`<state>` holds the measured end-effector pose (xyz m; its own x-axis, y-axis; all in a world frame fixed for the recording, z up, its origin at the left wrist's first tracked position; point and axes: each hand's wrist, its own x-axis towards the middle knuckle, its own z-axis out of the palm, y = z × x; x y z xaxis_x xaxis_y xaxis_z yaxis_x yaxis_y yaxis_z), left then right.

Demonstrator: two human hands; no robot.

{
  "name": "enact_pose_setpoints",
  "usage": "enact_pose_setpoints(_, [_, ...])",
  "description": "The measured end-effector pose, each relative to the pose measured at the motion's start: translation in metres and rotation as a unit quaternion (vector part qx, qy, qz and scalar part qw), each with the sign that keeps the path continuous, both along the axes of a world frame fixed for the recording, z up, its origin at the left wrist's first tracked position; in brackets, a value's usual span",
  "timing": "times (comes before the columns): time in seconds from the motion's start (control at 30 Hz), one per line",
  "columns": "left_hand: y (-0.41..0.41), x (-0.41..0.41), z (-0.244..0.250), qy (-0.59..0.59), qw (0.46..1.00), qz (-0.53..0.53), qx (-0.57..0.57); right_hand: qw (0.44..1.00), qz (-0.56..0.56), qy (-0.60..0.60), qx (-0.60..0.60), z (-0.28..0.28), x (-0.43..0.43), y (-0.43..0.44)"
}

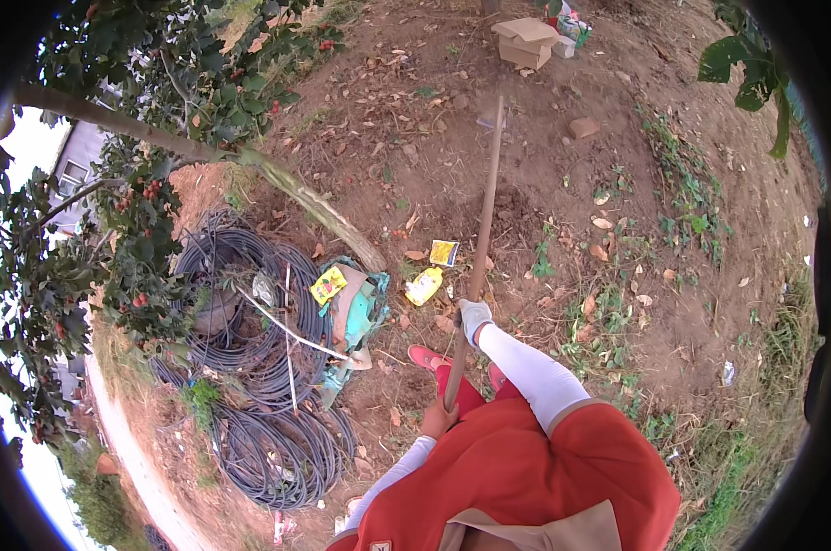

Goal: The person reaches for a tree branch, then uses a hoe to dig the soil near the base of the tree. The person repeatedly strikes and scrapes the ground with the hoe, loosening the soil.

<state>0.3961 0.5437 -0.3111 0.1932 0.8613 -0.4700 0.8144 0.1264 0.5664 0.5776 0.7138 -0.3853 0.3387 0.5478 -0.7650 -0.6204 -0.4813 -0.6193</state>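
A long wooden tool handle [486, 227] slants away from my waist over the bare soil. My right hand [474, 321], in a pale glove, grips it about midway along what shows. Near my body my left hand [440, 419], which looks ungloved, is closed around its lower end. Something bluish and blurred [487, 122] is beside the far end; I cannot tell whether it is a tool head or a scrap on the ground. To the left of the handle lie a yellow bottle-shaped container [424, 286] and a yellow printed packet [444, 253].
At left, coils of black hose [277, 454] lie around a leaning tree trunk [312, 206] and a teal plastic sheet [361, 313] with another yellow packet [328, 286]. Ahead are an open cardboard box [525, 43] and a stone [583, 127]. Branches with red fruit [139, 193] hang at left.
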Motion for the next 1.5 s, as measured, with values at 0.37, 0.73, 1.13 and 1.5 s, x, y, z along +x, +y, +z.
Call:
enact_pose_setpoints(0.37, [0.102,0.057,0.024,-0.057,0.998,0.034,0.01,0.992,0.087,-0.082,0.044,0.036,0.01,0.063])
enact_pose_setpoints(0.73, [-0.014,-0.028,0.054,0.105,0.983,0.085,-0.128,0.912,0.385,-0.062,-0.126,-0.147,-0.087,-0.036])
enact_pose_setpoints(1.13, [0.005,-0.001,0.002,0.007,0.997,0.079,-0.002,0.993,0.119,-0.014,-0.008,-0.009,-0.05,0.013])
enact_pose_setpoints(1.5, [0.092,0.03,0.052,-0.035,0.995,0.092,-0.025,0.968,0.196,-0.157,0.017,-0.038,-0.042,0.07])
